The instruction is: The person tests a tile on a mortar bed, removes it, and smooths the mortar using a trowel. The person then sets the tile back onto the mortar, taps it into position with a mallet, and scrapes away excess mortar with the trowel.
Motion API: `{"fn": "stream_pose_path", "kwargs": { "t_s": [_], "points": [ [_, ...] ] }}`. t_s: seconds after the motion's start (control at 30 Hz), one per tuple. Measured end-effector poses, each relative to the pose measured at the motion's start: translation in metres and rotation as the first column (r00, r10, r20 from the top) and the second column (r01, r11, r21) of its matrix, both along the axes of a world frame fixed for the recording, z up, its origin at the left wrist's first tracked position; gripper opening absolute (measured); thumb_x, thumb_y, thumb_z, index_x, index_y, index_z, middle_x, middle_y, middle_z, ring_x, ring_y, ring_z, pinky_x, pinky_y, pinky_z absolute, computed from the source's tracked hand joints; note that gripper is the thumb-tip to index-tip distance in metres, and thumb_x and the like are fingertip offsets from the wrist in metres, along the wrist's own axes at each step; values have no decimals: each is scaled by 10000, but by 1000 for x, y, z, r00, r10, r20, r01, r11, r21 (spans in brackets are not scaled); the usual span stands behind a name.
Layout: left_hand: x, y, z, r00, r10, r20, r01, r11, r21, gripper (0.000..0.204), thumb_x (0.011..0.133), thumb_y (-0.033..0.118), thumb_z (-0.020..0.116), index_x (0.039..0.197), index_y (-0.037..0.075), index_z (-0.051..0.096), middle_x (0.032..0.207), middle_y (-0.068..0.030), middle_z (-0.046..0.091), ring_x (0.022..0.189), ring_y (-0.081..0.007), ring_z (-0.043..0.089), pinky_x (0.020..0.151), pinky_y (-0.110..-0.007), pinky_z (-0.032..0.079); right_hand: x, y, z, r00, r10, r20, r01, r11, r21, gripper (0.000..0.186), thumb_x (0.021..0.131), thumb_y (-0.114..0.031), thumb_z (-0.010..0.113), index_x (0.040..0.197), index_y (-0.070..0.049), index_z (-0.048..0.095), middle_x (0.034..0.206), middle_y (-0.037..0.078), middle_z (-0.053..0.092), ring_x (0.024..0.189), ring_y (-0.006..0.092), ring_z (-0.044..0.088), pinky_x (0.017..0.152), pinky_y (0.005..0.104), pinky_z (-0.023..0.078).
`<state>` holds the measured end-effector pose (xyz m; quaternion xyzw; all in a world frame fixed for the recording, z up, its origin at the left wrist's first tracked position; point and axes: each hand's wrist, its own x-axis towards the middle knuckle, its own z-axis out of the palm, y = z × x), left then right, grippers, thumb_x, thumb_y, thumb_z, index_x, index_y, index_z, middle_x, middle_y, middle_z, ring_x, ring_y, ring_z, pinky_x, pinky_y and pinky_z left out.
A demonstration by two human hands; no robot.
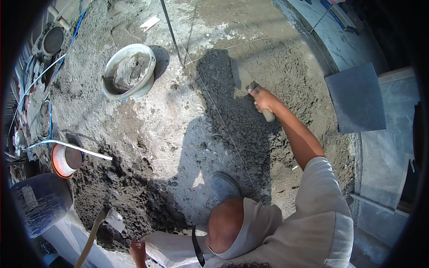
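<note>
My right hand (263, 99) is closed around the handle of a trowel (241, 73), out in front of me to the right. The trowel's flat grey blade lies on a bed of damp, crumbly mortar (290, 71), partly in shadow. At the lower left, beside my bent knee, is my left hand (138, 251); its fingers are too poorly shown to tell how they are held. Beyond it lies a heap of dark wet mortar (134, 201), with a long-handled tool (91, 236) next to it.
A pale bucket (145, 87) with mortar inside stands at the far left. Thin strings run from a rod (172, 33) across the ground. A dark square tile (355, 98) is at the right. An orange-rimmed bucket (67, 160) and blue drum (42, 203) are on the left.
</note>
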<state>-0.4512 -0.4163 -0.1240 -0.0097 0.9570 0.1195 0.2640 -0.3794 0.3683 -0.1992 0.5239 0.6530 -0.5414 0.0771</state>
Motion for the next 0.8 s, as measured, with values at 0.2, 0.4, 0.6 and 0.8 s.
{"fn": "stream_pose_path", "kwargs": {
  "t_s": [0.2, 0.4, 0.6, 0.8],
  "points": [
    [24, -77, -28, 999, -34, 1, 34, 999, -7, 525, 823, 235, 723, 1266, 18, 545, 931, -148, 665, 800, -262, 646, 665, -386, 525, -142, -38, -62, 875, 457, 160, -476, 871, 121, 348, 1000, -276, 459, 1053, 48, 574, 734, 191, 630, 610, 304, 645, 523, 446, 510],
    [23, -33, -2, 982, 62, 178, -45, 995, -94, 496, 856, 240, 722, 1311, 113, 571, 925, -120, 662, 758, -245, 620, 635, -401, 527, -115, -20, -55, 395, 736, 550, -911, 238, 336, 406, 978, -257, 438, 1144, 90, 566, 1059, 288, 632, 933, 399, 653, 780, 503, 517],
    [35, -58, -9, 976, -168, -138, 176, 983, 53, 349, 791, 123, 723, 1089, -29, 623, 829, -126, 611, 721, -260, 590, 609, -375, 476, 17, -33, -3, 690, 512, 512, -714, 595, 368, 402, 968, -281, 456, 1155, 48, 591, 1161, 280, 597, 1082, 428, 586, 911, 484, 475],
    [28, -41, -7, 985, -115, -125, 107, 992, -72, 395, 810, 177, 708, 1149, -7, 626, 758, -126, 548, 734, -307, 551, 669, -420, 448, 141, -102, 47, 665, 534, 522, -666, 740, 92, 472, 981, -351, 457, 1209, 57, 524, 1149, 289, 600, 1081, 443, 577, 917, 506, 462]
  ]
}}
